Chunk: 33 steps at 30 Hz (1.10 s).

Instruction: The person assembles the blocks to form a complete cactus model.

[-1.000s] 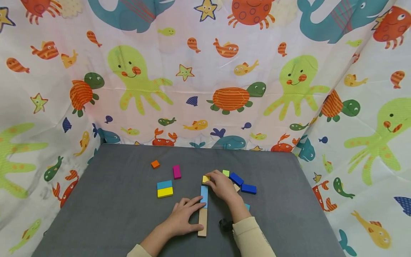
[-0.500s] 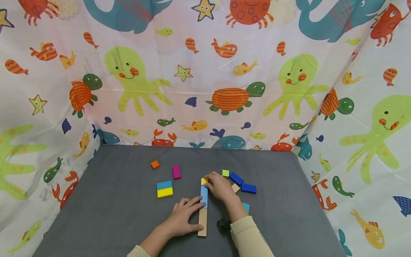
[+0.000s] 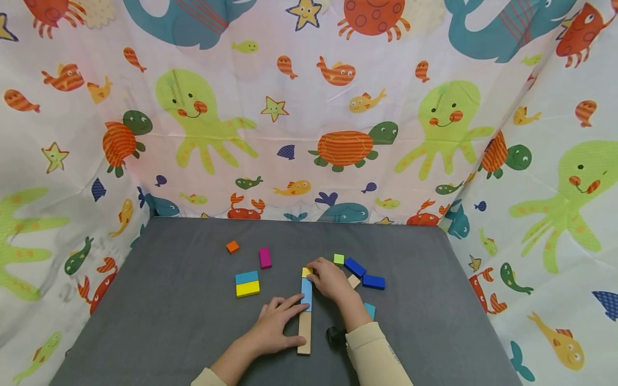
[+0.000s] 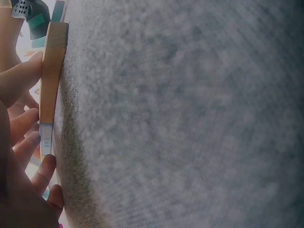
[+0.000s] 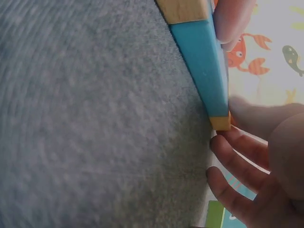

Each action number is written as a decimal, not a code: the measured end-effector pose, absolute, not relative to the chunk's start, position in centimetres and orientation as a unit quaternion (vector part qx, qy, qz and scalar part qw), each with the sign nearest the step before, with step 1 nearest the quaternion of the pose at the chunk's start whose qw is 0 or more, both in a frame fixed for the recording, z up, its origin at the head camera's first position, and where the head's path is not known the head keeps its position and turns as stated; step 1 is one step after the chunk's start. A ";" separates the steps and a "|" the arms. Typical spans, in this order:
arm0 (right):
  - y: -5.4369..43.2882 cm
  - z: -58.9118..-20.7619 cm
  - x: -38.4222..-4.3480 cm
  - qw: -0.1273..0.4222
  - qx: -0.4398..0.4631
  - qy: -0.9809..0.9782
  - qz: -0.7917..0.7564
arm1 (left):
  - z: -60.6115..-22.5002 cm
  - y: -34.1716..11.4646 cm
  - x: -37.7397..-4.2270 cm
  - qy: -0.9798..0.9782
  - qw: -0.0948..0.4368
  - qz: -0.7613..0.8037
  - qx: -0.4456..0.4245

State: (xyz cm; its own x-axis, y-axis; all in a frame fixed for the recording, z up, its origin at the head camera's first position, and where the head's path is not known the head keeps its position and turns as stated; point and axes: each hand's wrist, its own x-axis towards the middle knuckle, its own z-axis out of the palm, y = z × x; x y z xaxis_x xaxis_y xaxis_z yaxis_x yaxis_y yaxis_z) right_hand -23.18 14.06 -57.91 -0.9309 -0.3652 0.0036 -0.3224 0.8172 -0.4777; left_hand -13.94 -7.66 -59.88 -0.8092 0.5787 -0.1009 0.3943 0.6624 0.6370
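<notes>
Down the middle of the table, a plain wooden block (image 3: 304,324), a light blue block (image 3: 307,287) and a small yellow block (image 3: 306,272) lie end to end in a line. My left hand (image 3: 274,328) rests along the line's left side, thumb against the wooden block and spread fingertips touching the light blue one. At the far end my right hand (image 3: 332,281) pinches the yellow block between thumb and fingers. In the right wrist view that yellow block (image 5: 220,123) sits flush against the light blue block (image 5: 202,61). The left wrist view shows the wooden block (image 4: 53,71) beside my thumb.
Left of the line lie a light blue block (image 3: 247,277), a yellow block (image 3: 248,289), a magenta block (image 3: 265,258) and an orange cube (image 3: 233,246). To the right are a green cube (image 3: 339,259), blue blocks (image 3: 374,282), a wooden piece (image 3: 354,281) and a partly hidden teal block (image 3: 370,310).
My right hand has shifted slightly left with the yellow block, bringing it in line with the light blue block. The left hand has stayed in place.
</notes>
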 end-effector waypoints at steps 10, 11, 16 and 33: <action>14.7 -56.9 -21.7 0.027 -0.174 0.945 -0.277 | -60.3 -7.9 -13.9 0.900 0.148 0.307 0.273; 14.8 -56.7 -21.5 0.024 -0.172 0.945 -0.279 | -60.3 -7.9 -13.9 0.900 0.146 0.307 0.274; 15.6 -55.9 -20.0 0.000 -0.160 0.945 -0.287 | -60.5 -7.9 -13.8 0.900 0.136 0.304 0.282; 19.6 -54.1 -15.4 -0.061 -0.096 0.942 -0.315 | -60.8 -7.8 -13.9 0.903 0.152 0.296 0.270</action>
